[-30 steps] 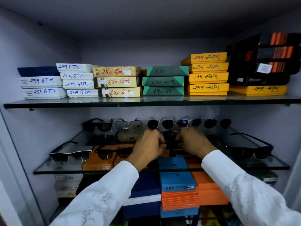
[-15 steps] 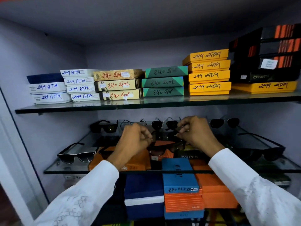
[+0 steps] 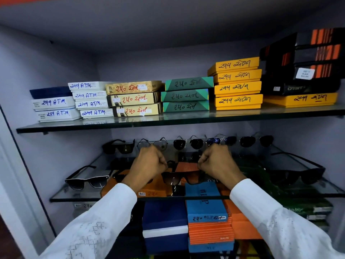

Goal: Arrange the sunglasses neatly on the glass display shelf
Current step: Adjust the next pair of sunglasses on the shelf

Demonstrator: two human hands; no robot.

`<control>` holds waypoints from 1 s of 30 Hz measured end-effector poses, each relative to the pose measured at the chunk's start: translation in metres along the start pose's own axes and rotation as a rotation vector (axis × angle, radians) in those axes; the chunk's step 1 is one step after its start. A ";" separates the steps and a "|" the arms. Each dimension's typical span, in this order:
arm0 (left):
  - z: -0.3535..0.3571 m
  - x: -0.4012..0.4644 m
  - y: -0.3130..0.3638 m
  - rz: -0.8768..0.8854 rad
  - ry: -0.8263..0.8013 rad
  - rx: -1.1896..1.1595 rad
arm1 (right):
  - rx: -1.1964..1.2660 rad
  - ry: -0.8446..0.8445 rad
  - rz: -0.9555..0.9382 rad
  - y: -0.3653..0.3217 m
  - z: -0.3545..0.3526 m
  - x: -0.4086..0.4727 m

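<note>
Between my two hands, a dark-framed pair of sunglasses with brown lenses [image 3: 180, 178] hovers over the middle of the lower glass shelf [image 3: 74, 198], lenses facing me. My left hand [image 3: 149, 163] is closed on its left temple and my right hand [image 3: 217, 163] on its right temple. Along the back of the shelf stands a row: a black pair [image 3: 119, 146], a clear aviator pair [image 3: 154, 144], dark aviators [image 3: 188, 143], a blue mirrored pair [image 3: 221, 141] and another dark pair [image 3: 256, 141]. A black-and-white pair [image 3: 87, 181] sits front left, and a black pair [image 3: 296, 175] front right.
The upper glass shelf [image 3: 130, 126] overhangs closely and carries stacked white, gold, green, yellow and black boxes. Blue and orange boxes [image 3: 205, 212] are stacked under the lower shelf and show through the glass. Cabinet walls close in left and right.
Both hands have come down and slightly forward from the back row. The brown-lens pair now shows between them, and the blue mirrored pair behind is uncovered.
</note>
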State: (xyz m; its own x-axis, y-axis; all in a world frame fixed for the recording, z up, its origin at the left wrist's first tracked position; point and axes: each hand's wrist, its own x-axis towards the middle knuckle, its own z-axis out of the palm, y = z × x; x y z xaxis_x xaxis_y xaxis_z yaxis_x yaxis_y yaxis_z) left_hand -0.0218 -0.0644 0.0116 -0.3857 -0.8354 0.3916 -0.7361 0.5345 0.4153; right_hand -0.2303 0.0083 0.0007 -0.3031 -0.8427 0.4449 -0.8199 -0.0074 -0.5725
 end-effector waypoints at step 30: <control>0.016 0.007 0.093 0.228 0.199 -0.221 | 0.018 0.056 -0.162 0.034 -0.088 -0.011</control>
State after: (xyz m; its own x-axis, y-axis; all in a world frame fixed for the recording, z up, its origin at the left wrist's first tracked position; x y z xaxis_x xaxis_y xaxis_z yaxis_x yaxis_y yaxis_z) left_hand -0.1020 -0.0221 0.0397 -0.3942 -0.6621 0.6374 -0.4977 0.7368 0.4575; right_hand -0.2976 0.0646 0.0366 -0.1943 -0.7985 0.5698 -0.8515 -0.1511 -0.5022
